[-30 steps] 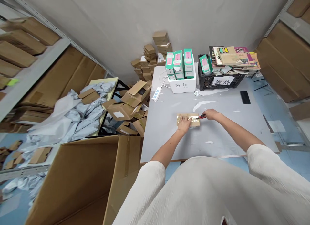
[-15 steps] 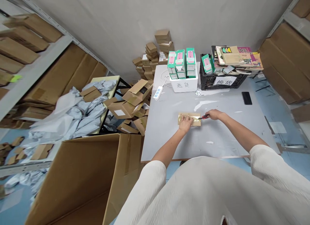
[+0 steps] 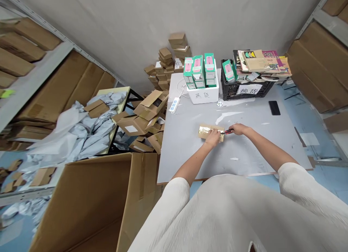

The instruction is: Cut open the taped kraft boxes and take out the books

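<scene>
A small brown cardboard box (image 3: 203, 130) with shiny clear tape on top lies on the grey table (image 3: 185, 147). My left hand (image 3: 213, 137) presses on the box near its right half, fingers bent against it. In my right hand (image 3: 239, 129) is a red and black cutter (image 3: 227, 131), its tip at the right end of the box. The tip itself is too small to see clearly.
Behind the box stand a white bin (image 3: 203, 96) of green and pink boxes and a black crate (image 3: 227, 90) of books. A phone (image 3: 274, 108) lies at the right, a power strip (image 3: 174, 104) at the left. A large open carton (image 3: 144, 179) stands beside the table.
My left hand has shifted right along the box, toward the cutter. The box is turned slightly, and more of its left part shows. The whole view has moved a little.
</scene>
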{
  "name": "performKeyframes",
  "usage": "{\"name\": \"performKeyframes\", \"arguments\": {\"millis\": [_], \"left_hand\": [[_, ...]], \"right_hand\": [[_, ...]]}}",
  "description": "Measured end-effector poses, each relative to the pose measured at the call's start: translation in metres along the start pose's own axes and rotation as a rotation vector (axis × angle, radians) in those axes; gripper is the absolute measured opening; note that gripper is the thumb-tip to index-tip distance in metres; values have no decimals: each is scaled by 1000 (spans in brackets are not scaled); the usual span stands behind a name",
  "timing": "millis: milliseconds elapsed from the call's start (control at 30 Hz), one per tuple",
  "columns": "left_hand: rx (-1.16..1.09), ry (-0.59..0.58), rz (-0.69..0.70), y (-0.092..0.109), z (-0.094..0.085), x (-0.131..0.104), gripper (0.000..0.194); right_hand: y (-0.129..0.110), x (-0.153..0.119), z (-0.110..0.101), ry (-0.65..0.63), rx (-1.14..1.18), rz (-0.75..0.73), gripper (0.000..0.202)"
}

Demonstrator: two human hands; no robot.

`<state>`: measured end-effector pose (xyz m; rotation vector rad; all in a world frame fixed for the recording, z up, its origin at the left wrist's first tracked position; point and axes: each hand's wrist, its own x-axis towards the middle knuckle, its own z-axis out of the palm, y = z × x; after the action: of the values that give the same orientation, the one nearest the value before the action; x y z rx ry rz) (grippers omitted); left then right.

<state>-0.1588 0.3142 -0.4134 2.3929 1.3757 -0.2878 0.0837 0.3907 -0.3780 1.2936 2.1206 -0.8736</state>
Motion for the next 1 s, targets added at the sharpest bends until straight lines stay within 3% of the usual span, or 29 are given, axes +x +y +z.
{"name": "performKeyframes", "arguments": {"millis": [433, 600, 733, 1000], "left_hand": [[14, 16, -49, 0, 9, 5, 56], [-23, 21, -58, 0, 11, 4, 56], [-23, 17, -58, 1, 10, 4, 56], [-65, 13, -71, 1, 7, 5, 58]], "right_hand": [[5, 10, 14, 92, 28, -67, 32], [19, 3, 32, 89, 196, -68, 34], [23, 3, 45, 178, 229, -105, 34], [28, 4, 52, 192, 267, -98, 29]]}}
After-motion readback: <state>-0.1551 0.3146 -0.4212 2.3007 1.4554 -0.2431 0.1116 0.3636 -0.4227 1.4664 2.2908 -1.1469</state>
